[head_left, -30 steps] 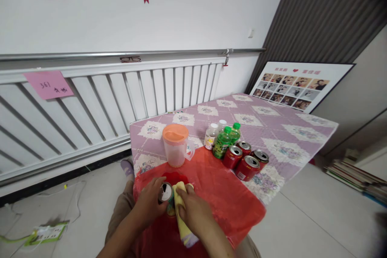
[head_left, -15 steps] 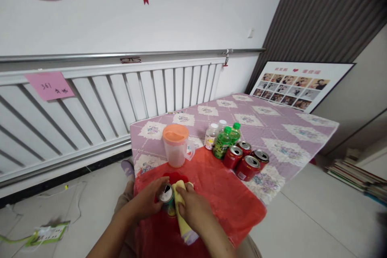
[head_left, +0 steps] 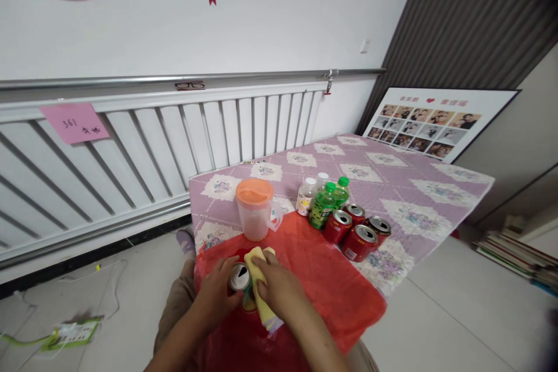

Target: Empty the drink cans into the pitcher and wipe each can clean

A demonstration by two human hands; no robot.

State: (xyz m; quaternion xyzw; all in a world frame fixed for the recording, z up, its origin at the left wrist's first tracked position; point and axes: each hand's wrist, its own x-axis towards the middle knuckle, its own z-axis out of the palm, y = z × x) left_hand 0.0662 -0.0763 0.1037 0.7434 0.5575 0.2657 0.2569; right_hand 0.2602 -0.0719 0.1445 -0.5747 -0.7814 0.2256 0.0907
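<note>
My left hand [head_left: 219, 292] is wrapped round the side of a green drink can [head_left: 240, 279], which stands upright with its opened top facing me. Against the can's right side, my right hand [head_left: 279, 285] grips a folded yellow cloth [head_left: 260, 296]. Part of a red dish or basin [head_left: 238, 253] shows behind the can, mostly covered by my hands. A red plastic sheet [head_left: 322, 279] lies beneath all of this on the table corner.
Beyond my hands stands a clear pitcher [head_left: 254, 218] with an orange lid. Right of it are several bottles [head_left: 322, 206] with white or green caps and several opened red cans [head_left: 360, 243], on a purple flowered tablecloth [head_left: 418, 215]. A radiator [head_left: 244, 128] runs along the wall.
The cloth has shifted slightly up along the can, and my left hand has turned a little around it. The view has moved slightly; the pitcher, bottles and red cans stay put.
</note>
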